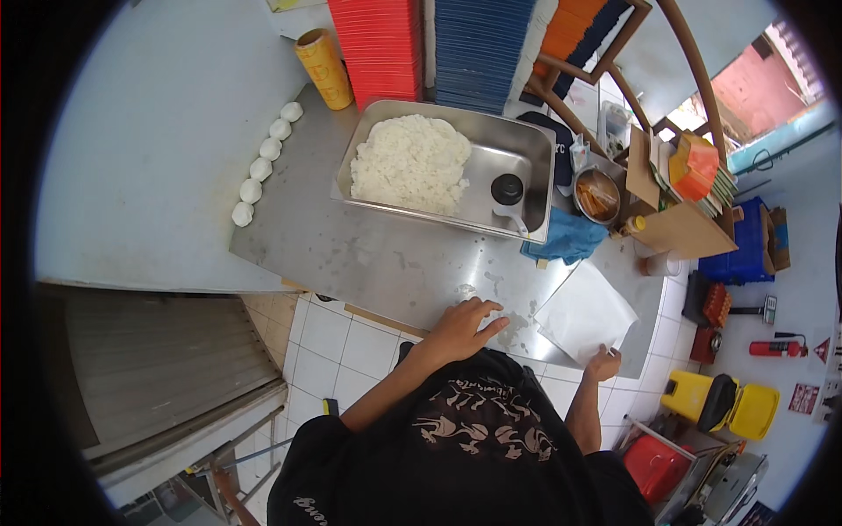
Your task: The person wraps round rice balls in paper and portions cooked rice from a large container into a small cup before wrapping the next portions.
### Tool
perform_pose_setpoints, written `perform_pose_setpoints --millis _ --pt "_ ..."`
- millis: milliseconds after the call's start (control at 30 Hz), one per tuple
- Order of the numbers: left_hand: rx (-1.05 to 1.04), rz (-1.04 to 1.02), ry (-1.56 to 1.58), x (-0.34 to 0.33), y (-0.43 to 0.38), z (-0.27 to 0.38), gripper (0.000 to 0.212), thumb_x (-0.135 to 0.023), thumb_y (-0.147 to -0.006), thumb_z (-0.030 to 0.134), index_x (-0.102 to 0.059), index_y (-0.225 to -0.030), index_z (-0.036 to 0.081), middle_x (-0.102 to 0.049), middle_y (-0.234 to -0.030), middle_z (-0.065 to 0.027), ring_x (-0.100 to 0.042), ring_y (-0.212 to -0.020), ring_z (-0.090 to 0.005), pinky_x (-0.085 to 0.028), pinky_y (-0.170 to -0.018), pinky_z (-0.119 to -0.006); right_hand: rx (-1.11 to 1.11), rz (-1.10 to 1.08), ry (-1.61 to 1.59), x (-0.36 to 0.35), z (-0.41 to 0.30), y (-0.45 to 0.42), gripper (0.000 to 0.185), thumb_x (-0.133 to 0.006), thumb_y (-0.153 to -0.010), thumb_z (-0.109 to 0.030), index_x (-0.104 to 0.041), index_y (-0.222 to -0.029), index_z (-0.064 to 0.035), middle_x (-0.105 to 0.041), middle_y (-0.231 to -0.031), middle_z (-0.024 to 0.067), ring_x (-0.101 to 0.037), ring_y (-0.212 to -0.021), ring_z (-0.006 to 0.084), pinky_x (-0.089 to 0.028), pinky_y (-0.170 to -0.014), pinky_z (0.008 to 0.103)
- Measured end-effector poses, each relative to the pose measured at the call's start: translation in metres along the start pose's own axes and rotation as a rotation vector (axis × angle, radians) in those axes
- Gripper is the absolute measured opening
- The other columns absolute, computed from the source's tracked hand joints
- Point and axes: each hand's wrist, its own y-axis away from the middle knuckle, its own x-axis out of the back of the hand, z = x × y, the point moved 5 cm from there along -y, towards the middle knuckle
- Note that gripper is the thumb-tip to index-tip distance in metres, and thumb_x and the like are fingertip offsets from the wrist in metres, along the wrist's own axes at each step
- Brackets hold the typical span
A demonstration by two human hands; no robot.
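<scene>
White paper sheets (585, 309) lie on the right part of the steel table (395, 263). My right hand (602, 363) pinches their near corner. Over the front edge of the table hovers my left hand (466, 329), fingers apart and holding nothing. Beyond it stands a deep steel pan (434, 222) with a heap of white rice (411, 164) in its left part. A black round object (507, 189) and a white handle (512, 218) lie in the pan's right part; whether they are joined I cannot tell.
Several white wrapped balls (261, 169) line the wall side. A film roll (324, 69), red stack (381, 52) and blue stack (483, 52) stand behind the pan. Right of it are a blue cloth (569, 238), a metal bowl (596, 194) and a cardboard box (687, 230). Another person's arm (230, 493) shows lower left.
</scene>
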Motion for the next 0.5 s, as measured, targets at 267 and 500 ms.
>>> perform_pose_setpoints --millis 267,500 --pt "0.034 -0.061 -0.104 0.019 -0.006 -0.015 0.04 -0.056 -0.103 0.04 -0.066 -0.121 0.005 -0.067 -0.111 -0.0182 -0.063 -0.109 -0.0363 -0.049 -0.095 -0.045 -0.064 -0.014 -0.049 -0.009 -0.027 0.01 0.029 -0.079 -0.079 -0.021 -0.072 -0.1 -0.0033 -0.074 -0.09 0.019 -0.071 -0.083 0.0365 -0.054 -0.074 0.047" --pt "-0.065 -0.057 0.062 -0.005 -0.04 -0.025 0.03 -0.059 -0.102 0.027 -0.067 -0.115 0.001 -0.067 -0.105 -0.0198 -0.064 -0.098 -0.0371 -0.05 -0.089 -0.044 -0.1 0.154 0.014 -0.021 0.006 -0.029 0.029 -0.067 -0.09 -0.032 -0.065 -0.111 -0.0119 -0.072 -0.1 0.0127 -0.068 -0.097 0.0355 -0.051 -0.082 0.0507"
